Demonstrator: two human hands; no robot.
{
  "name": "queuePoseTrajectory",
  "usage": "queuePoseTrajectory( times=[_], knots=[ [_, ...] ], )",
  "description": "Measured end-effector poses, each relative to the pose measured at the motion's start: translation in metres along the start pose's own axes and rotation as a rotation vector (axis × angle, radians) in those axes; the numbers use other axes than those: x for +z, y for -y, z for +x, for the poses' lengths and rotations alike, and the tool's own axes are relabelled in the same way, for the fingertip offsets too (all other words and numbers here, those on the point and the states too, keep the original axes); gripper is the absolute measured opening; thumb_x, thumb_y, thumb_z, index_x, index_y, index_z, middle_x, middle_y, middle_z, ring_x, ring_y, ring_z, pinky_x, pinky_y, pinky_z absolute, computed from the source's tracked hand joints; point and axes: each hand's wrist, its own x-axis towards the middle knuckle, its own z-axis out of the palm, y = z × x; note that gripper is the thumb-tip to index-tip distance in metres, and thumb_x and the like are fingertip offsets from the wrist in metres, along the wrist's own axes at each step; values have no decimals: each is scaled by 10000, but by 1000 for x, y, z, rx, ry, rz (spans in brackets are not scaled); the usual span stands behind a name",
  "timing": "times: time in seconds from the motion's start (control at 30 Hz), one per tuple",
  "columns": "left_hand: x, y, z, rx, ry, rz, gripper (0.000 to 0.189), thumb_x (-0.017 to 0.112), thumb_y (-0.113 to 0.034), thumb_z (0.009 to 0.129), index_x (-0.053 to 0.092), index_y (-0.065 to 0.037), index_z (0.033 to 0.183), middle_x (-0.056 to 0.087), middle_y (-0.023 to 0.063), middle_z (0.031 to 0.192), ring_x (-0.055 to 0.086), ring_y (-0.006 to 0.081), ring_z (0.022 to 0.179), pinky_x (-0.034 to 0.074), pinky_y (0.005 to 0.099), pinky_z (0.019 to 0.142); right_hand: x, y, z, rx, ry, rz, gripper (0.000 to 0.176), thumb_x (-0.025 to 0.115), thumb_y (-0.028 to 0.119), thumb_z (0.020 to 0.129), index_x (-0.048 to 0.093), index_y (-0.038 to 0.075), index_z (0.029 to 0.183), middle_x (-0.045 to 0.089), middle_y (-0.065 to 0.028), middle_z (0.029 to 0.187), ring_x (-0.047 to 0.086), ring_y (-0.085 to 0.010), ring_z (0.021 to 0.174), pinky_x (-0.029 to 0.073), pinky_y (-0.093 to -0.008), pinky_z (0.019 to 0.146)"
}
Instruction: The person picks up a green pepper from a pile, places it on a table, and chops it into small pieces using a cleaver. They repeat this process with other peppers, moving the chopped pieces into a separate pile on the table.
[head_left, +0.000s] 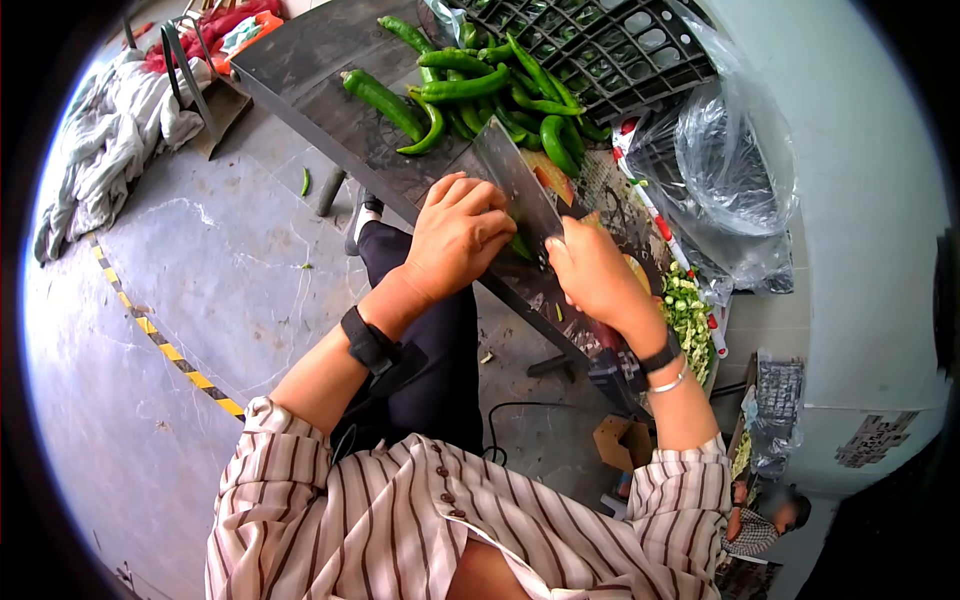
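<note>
While my right hand (600, 275) wraps its grip tight round the cleaver (515, 185), I'd curl my left hand (460, 235) knuckles-forward, pinning the green pepper (520, 247) flat.

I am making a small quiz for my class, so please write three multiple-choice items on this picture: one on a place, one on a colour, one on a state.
1. Where does the pile of whole peppers lie? A) on the floor B) on the table, beyond the hands C) in a bucket
2. What colour are they? A) red B) green C) yellow
3. How is the right hand? A) open and empty B) flat on the table C) closed on the cleaver
Answers: 1 B, the pile lies on the table past the left hand; 2 B, every pepper is green; 3 C, its fingers wrap the cleaver handle.
</note>
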Motion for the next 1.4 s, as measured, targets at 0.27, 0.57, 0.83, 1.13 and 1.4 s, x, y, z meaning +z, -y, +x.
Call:
queuePoseTrajectory(
  times=[0.27, 0.57, 0.83, 1.13, 1.4],
  knots=[
    [0, -1, -2, 14, -6, 3, 106, 728, -151, 695, 666, -148, 781, 561, -7, 901, 548, 199, 958, 373, 399, 993, 9, -9, 10, 145, -65, 252, 237, 516, 137, 930, 496, -56, 794, 566, -179, 573, 588, -295, 465, 465, -397, 466],
    [1, 0, -2, 8, -5, 7, 148, 762, -147, 673, 687, -146, 800, 585, -4, 918, 555, 230, 964, 403, 396, 958, 0, -4, -14, 19, -100, 200, 211, 527, 140, 938, 526, -44, 835, 563, -180, 565, 581, -283, 440, 445, -376, 445],
    [-2, -2, -3, -2, 1, 4, 175, 765, -146, 675, 685, -145, 831, 599, -4, 940, 554, 235, 990, 398, 396, 954, -1, -2, -9, 80, 6, 171, 215, 531, 135, 937, 515, -47, 824, 576, -200, 601, 596, -286, 455, 455, -386, 451],
    [-1, 1, -4, 0, -16, -19, 175, 769, -140, 672, 688, -133, 826, 595, 3, 937, 547, 256, 991, 397, 404, 948, 6, -1, -6, 83, -2, 171, 242, 505, 137, 948, 501, -67, 818, 565, -185, 576, 599, -273, 460, 461, -386, 450],
    [-3, 2, -5, 29, -16, -45, 143, 758, -121, 683, 694, -125, 811, 574, 21, 922, 545, 260, 967, 404, 403, 935, 11, -6, 7, 89, -65, 264, 245, 511, 136, 938, 504, -75, 814, 569, -178, 560, 586, -252, 414, 478, -370, 429]
  ],
)
